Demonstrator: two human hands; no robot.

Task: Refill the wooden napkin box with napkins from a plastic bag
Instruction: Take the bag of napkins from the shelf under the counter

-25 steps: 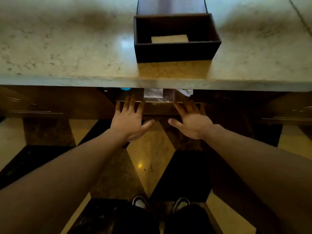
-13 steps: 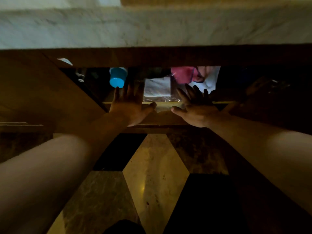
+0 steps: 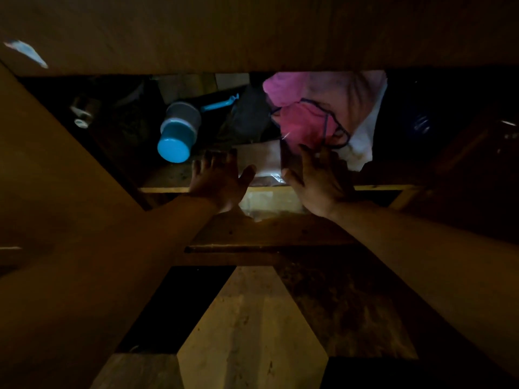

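Dimly, splayed hands (image 3: 269, 181) flanking crinkly plastic bag (image 3: 261, 164).

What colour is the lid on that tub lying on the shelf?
Bright blue. The tub's lid shows clearly in the head view.

Both arms reach into the dim shelf under the counter: left hand (image 3: 217, 179) and right hand (image 3: 318, 178) spread flat, fingers extended, on either side of a clear plastic bag of white napkins (image 3: 262, 161). A blue-lidded container (image 3: 177, 133) lies left, pink cloth (image 3: 300, 119) behind.
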